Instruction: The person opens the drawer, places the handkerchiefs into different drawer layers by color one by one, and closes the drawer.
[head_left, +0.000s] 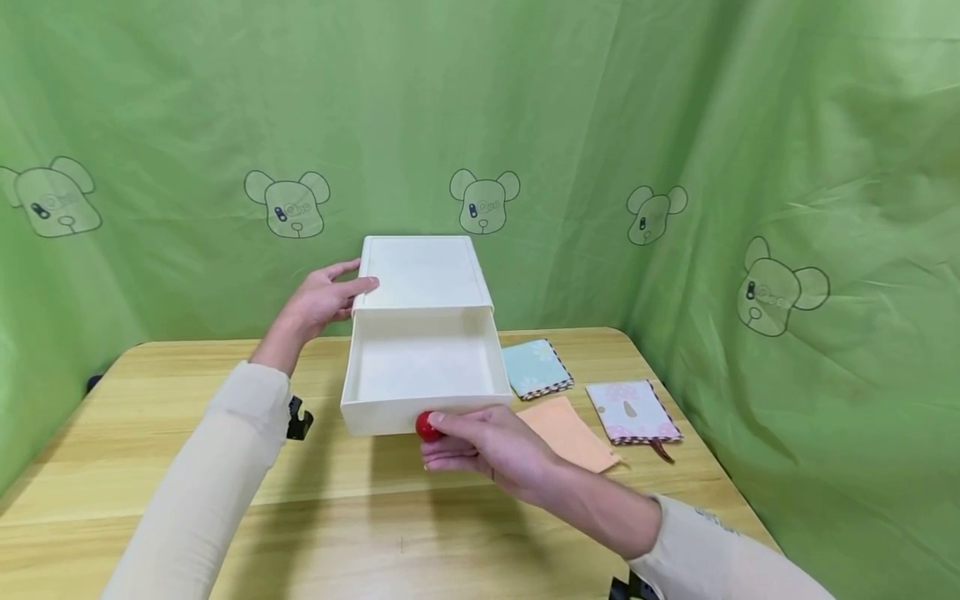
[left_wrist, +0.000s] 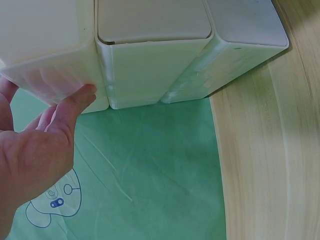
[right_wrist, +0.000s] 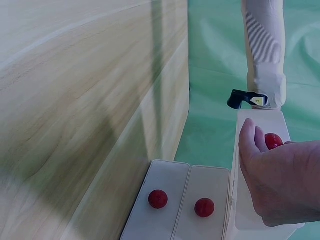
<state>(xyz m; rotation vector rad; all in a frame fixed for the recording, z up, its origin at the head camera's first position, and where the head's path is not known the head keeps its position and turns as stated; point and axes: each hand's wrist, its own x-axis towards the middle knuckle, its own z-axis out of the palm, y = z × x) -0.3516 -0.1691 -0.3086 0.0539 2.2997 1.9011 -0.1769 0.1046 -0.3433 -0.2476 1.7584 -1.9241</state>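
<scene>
Drawer (head_left: 423, 371) is standing pulled out of its cabinet (head_left: 420, 271) at 12 o'clock on the table (head_left: 112, 467), and the step in hand appears to be working that drawer by its knob (head_left: 427, 427). Right hand (head_left: 487, 450) is pinching the red knob between curled thumb and fingers at the drawer's front face. Left hand (head_left: 318, 300) is lying with straight fingers against the cabinet's left side, bracing it and gripping nothing. Any further travel is likely calling for a straight pull or push along the drawer's line while the left hand is keeping the cabinet from sliding. Drawer interior is showing nothing inside it. Three cloth pouches are lying at 3 o'clock of the drawer: blue pouch (head_left: 536, 368), orange pouch (head_left: 572, 433), pink pouch (head_left: 632, 411).
</scene>
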